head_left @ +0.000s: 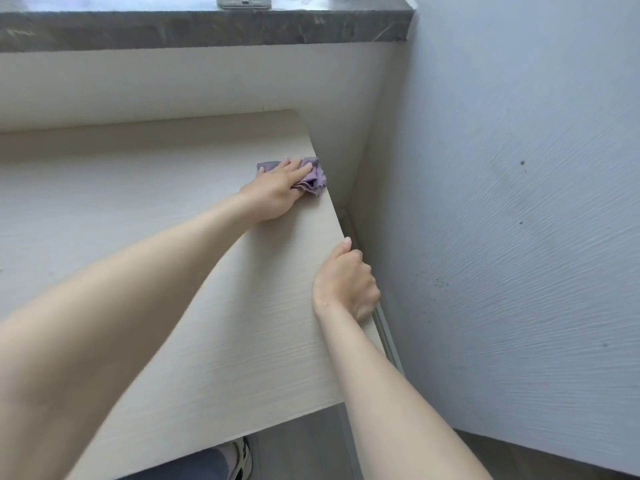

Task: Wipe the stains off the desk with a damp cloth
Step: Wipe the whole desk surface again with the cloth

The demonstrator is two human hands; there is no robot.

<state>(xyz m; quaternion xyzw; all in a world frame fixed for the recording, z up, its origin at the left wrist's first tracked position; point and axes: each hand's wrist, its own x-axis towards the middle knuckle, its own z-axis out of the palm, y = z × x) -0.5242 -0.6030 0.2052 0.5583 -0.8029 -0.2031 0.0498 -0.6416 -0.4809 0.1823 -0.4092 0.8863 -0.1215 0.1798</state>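
The desk has a pale wood-grain top that fills the left and middle of the head view. A crumpled purple cloth lies at the desk's right edge, toward the back. My left hand presses flat on the cloth with its fingers spread over it. My right hand curls over the desk's right edge nearer to me, its fingers wrapped down the side. I cannot make out any distinct stains on the top.
A blue-grey textured wall stands close to the desk's right side, leaving a narrow gap. Above the back wall runs a grey stone sill with a phone on it. My shoe shows below the front edge.
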